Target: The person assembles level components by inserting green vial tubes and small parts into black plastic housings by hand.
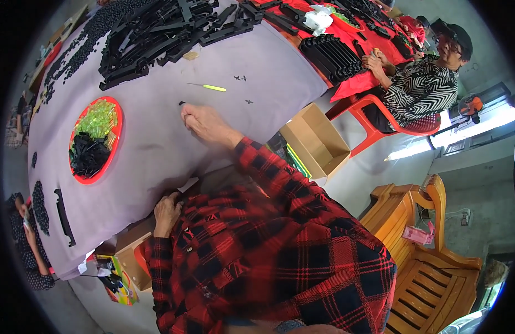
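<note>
Right hand (pixel 205 123): over tabletop (pixel 157 181), fingers curled in; can't tell if it grips anything.
Black piece (pixel 181 103): small, right at the right hand's fingertips.
Left hand (pixel 168 213): at the near tabletop edge, fingers bent; grasp hidden, can't tell.
Tool (pixel 214 88): yellow-green handle, lies beyond the right hand, apart from it.
Bits (pixel 249 102): few, dark, right of the tool.
Plate (pixel 120 119): red, left side, green pieces above black ones.
Pile (pixel 168 36): long black parts, far side.
</note>
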